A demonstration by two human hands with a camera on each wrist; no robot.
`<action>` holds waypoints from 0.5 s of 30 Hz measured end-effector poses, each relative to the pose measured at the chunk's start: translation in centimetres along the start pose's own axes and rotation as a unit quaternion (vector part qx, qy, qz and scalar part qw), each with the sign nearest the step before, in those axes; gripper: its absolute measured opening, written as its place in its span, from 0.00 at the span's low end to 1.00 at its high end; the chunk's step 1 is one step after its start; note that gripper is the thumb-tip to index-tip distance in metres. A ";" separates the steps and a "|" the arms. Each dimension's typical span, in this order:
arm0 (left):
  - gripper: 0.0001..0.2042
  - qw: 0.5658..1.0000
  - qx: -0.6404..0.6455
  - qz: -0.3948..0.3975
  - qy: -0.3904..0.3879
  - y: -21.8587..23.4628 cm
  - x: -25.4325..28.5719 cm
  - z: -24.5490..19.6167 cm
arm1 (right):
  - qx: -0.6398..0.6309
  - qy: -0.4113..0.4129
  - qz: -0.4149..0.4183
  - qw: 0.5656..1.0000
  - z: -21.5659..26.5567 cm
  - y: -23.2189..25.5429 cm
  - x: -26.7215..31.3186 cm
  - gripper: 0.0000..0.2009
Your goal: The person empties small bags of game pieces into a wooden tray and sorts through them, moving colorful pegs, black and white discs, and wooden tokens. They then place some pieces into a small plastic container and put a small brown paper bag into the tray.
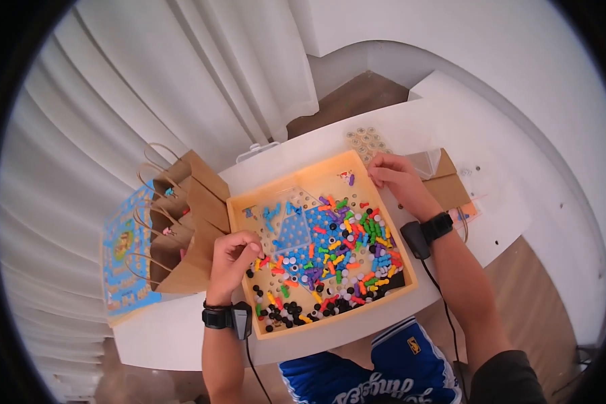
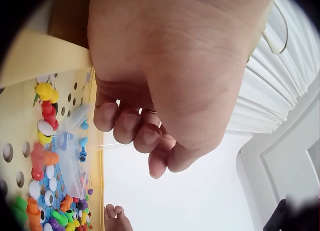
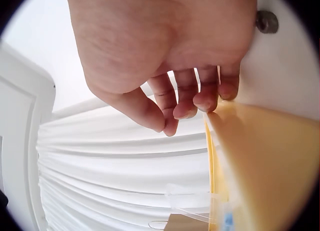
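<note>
A shallow wooden tray point(image 1: 337, 316) holds many colourful pegs point(image 1: 349, 242) and black and white round pieces point(image 1: 293, 311), scattered over a board with holes. A clear plastic sheet point(image 1: 293, 232) lies over the blue patterned part of it. My left hand point(image 1: 234, 261) is held above the tray's left rim, fingers loosely curled, thumb tip against the index finger; nothing shows between them. My right hand point(image 1: 396, 176) is at the far right rim, its bent fingertips point(image 3: 202, 103) right at the edge, with nothing in its grasp.
Brown paper bags point(image 1: 198, 195) with handles stand left of the tray, beside a blue printed box point(image 1: 124, 246). Round wooden discs point(image 1: 368, 141) lie behind the tray. A brown cardboard piece point(image 1: 448, 190) and a clear plastic container point(image 1: 425, 163) are at the right. Cables hang from both wrists.
</note>
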State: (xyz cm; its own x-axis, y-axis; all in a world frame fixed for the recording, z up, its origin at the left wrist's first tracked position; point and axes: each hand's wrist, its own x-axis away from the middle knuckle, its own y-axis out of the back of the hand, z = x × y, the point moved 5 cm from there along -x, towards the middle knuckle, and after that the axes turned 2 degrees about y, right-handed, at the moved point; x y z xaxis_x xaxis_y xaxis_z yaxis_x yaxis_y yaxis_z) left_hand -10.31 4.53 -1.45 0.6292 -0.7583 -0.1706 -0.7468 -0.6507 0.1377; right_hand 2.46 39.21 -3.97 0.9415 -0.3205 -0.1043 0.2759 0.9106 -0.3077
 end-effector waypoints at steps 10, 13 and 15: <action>0.11 0.998 0.048 0.025 -0.018 -0.3 0.5 -0.7 | 0.595 0.171 0.267 0.739 5.8 -10.6 6.8 0.08; 0.10 0.997 0.066 0.022 -0.022 -0.1 0.7 -0.1 | 0.639 0.144 0.299 0.693 5.2 -11.2 6.9 0.08; 0.10 0.997 0.072 0.027 -0.024 0.0 0.6 0.3 | 0.680 0.114 0.309 0.655 4.2 -10.7 7.0 0.09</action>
State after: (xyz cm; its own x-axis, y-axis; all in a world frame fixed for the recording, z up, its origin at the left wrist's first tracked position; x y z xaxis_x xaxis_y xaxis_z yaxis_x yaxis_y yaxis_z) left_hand -9.98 4.07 -1.80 0.5782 -0.7874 -0.2136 -0.8052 -0.5930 0.0065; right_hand 6.89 28.28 2.56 0.9444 0.3289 0.0023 -0.0809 0.2256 0.9709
